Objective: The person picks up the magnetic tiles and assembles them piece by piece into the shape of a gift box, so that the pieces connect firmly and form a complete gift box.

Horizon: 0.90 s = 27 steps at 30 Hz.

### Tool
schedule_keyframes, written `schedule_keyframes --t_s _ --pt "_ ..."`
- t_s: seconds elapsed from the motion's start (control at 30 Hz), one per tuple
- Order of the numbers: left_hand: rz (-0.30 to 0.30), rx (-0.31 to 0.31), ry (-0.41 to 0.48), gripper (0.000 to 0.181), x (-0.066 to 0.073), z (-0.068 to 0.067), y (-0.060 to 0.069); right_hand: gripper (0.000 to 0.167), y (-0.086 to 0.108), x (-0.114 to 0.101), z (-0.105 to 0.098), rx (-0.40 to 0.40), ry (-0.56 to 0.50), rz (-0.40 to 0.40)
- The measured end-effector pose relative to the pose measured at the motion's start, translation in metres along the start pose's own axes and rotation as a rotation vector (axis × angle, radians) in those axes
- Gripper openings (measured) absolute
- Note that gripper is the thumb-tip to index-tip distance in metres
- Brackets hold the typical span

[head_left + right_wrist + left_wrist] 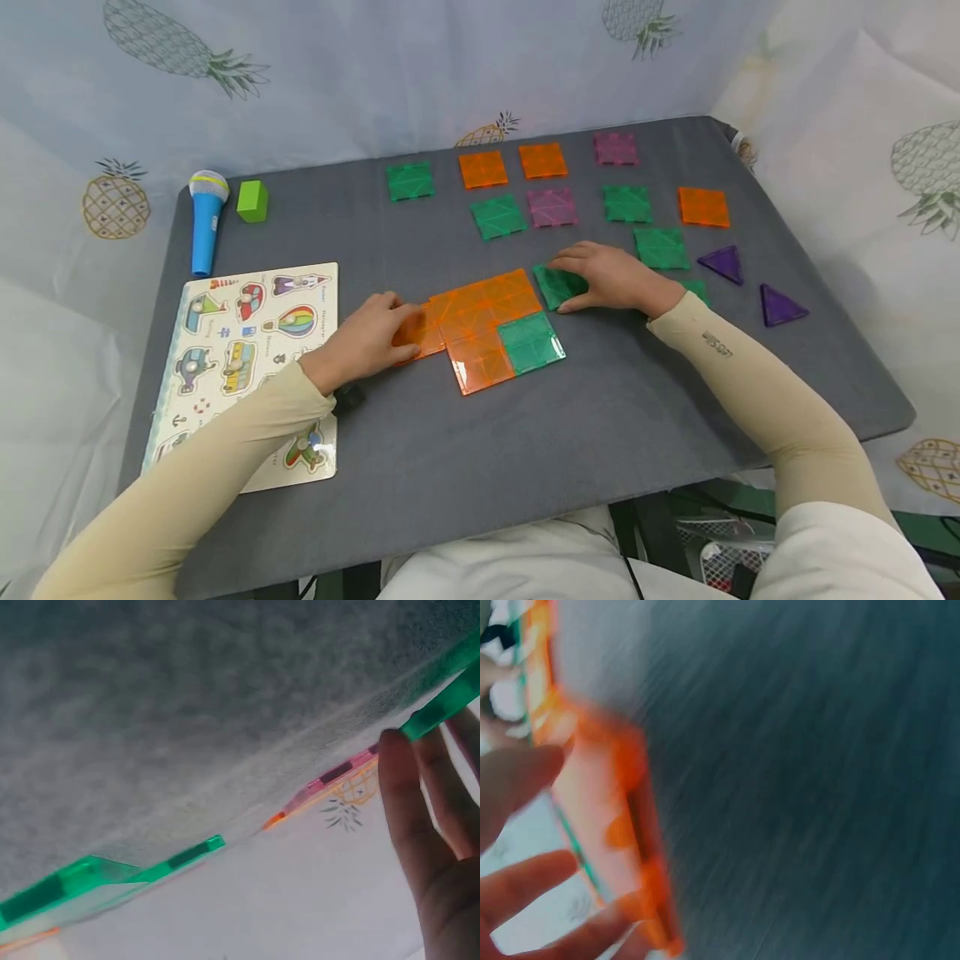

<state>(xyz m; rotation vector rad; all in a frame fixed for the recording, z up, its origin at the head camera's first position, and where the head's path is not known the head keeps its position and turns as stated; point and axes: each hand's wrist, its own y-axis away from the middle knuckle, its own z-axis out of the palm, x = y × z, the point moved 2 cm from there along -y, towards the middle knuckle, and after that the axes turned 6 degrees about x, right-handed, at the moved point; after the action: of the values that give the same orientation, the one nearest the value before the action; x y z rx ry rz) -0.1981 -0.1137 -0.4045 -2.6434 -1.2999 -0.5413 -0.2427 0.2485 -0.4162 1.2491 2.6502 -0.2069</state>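
My left hand [371, 337] grips an orange magnetic tile [429, 337] by its edges, against the left side of a flat block of joined tiles. That block has orange squares [480, 321] and one green square [531, 342] at its near right corner. In the left wrist view the orange tile [634, 795] is blurred, with thumb and fingers at its edge. Just right of the block, my right hand [611, 279] pinches a green magnetic tile [557, 287] between thumb and fingers. The right wrist view shows this green tile [446, 705] at the fingertips.
Several loose green, orange and pink tiles [552, 207] lie across the back and right of the grey table [600, 450]. Two purple triangles [780, 307] are at the right. A picture puzzle board [258, 333], blue toy microphone [205, 229] and green block [252, 202] occupy the left.
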Motion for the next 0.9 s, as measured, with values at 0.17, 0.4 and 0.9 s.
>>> schedule_keyframes --t_s 0.17,0.4,0.9 --pt "-0.003 -0.028 0.006 0.08 0.016 0.015 -0.004 0.075 -0.005 -0.009 0.0 -0.03 -0.002 -0.019" --pt "0.006 -0.04 -0.005 0.084 0.019 0.019 -0.02 0.077 -0.006 -0.014 0.003 -0.029 0.008 -0.008" --pt "-0.003 -0.035 0.029 0.091 -0.001 0.008 -0.038 0.08 0.0 -0.014 0.003 -0.006 0.004 0.069"
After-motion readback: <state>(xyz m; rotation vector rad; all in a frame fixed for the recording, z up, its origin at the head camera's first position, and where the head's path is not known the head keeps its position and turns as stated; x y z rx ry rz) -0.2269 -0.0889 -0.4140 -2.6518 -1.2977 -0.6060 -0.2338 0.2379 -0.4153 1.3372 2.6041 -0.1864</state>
